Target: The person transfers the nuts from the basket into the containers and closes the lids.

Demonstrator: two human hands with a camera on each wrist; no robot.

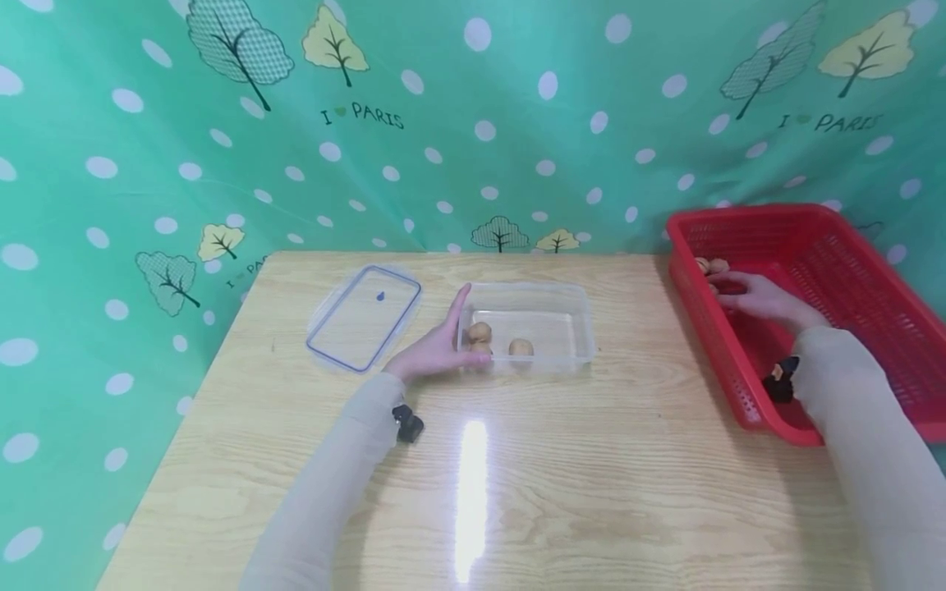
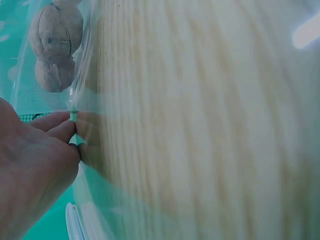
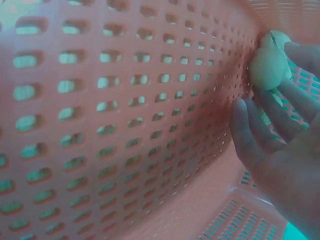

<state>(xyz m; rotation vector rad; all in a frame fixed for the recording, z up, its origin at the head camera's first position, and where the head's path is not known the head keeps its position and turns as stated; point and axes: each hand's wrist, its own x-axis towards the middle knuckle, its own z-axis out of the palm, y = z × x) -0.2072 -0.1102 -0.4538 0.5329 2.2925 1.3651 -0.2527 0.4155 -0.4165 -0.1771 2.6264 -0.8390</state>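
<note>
My left hand [image 1: 436, 349] rests against the left end of a clear plastic container [image 1: 569, 361], its fingers straight and spread, the thumb along the front. Inside that container lie 3 walnuts [image 1: 521, 347], two of them stacked at the left corner; the left wrist view shows walnuts [image 2: 56, 35] through the wall. Down in the red basket [image 1: 709, 345], my right hand [image 1: 764, 300] pinches a walnut [image 3: 270, 67] between thumb and fingers close to the basket's side. Other walnuts [image 1: 717, 265] lie beside it, partly hidden by the hand.
A clear lid [image 1: 362, 320] with a blue seal lies flat on the wooden table [image 1: 591, 484], left of the container. The red basket's high perforated wall stands between the right hand and the container. A green patterned cloth [image 1: 473, 164] hangs behind the table.
</note>
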